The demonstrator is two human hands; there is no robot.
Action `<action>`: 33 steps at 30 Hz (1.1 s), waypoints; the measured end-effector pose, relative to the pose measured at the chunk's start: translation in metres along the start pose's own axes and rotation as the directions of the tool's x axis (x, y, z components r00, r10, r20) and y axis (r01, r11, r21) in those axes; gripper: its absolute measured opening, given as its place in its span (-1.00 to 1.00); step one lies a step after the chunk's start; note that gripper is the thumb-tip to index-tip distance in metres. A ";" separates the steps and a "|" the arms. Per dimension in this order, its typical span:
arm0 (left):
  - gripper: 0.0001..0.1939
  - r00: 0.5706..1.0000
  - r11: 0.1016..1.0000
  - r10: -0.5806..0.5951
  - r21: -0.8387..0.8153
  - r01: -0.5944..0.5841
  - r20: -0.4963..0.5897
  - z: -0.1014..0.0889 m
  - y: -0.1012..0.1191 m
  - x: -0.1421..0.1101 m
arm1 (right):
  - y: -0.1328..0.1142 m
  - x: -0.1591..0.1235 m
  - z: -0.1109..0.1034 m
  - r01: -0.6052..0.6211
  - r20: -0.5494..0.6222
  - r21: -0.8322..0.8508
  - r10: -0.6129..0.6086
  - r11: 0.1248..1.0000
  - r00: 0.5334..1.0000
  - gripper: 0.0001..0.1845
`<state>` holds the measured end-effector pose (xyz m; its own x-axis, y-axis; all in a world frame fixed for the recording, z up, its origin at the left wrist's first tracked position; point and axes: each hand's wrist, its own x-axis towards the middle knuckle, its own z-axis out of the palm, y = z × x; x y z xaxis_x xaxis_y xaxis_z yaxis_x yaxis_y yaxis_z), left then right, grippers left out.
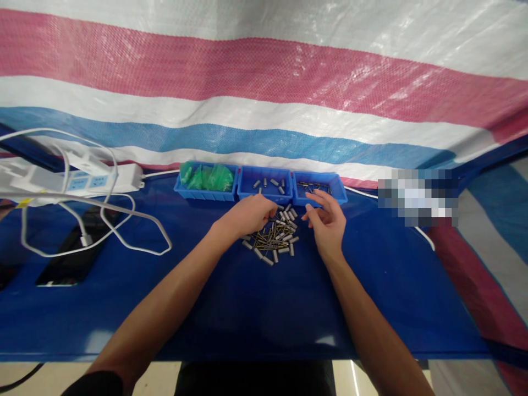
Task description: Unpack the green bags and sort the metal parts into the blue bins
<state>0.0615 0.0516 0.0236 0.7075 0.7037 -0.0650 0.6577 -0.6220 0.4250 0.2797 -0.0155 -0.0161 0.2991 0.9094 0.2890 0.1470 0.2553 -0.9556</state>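
Note:
A mixed pile of short grey metal cylinders and thin brass-and-dark drill-bit-like pins lies on the blue table. My left hand is at the pile's upper left edge, fingers bent and pressed together; whatever they hold is hidden. My right hand hovers right of the pile, just in front of the right blue bin. Its thumb and fingers are curved but apart, with nothing visible between them. Thin pins lie in that bin. Several grey cylinders lie in the middle blue bin.
The left blue bin contains green plastic bags. At the left are a white power strip, looped white cables and a dark phone. A striped sheet hangs behind the table.

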 end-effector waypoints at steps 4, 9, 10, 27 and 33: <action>-0.77 1.000 0.999 0.015 0.043 -0.015 0.006 0.004 0.000 0.002 | 0.003 0.000 0.001 -0.020 0.028 0.014 0.020 1.000 0.999 -0.62; -0.78 1.000 0.998 -0.005 0.055 0.006 -0.012 0.000 0.003 0.002 | 0.009 -0.001 0.002 -0.038 0.040 0.024 0.037 0.999 0.999 -0.63; -0.77 1.000 0.999 -0.003 0.037 0.003 -0.018 -0.002 0.003 0.001 | 0.010 -0.001 0.003 -0.039 0.047 0.027 0.038 0.999 0.998 -0.64; -0.77 0.950 0.943 0.229 -0.195 -0.270 -0.210 -0.037 0.014 -0.010 | 0.005 -0.008 0.007 -0.081 0.219 0.042 0.070 0.996 0.973 -0.74; -0.70 0.950 0.925 0.188 -0.280 -0.257 -0.248 -0.029 0.012 -0.006 | 0.003 -0.007 0.006 -0.107 0.235 0.068 0.088 0.992 0.968 -0.74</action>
<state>0.0573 0.0496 0.0556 0.7320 0.6367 0.2425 0.3543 -0.6597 0.6627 0.2721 -0.0196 -0.0213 0.0806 0.9799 0.1822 0.0496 0.1787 -0.9827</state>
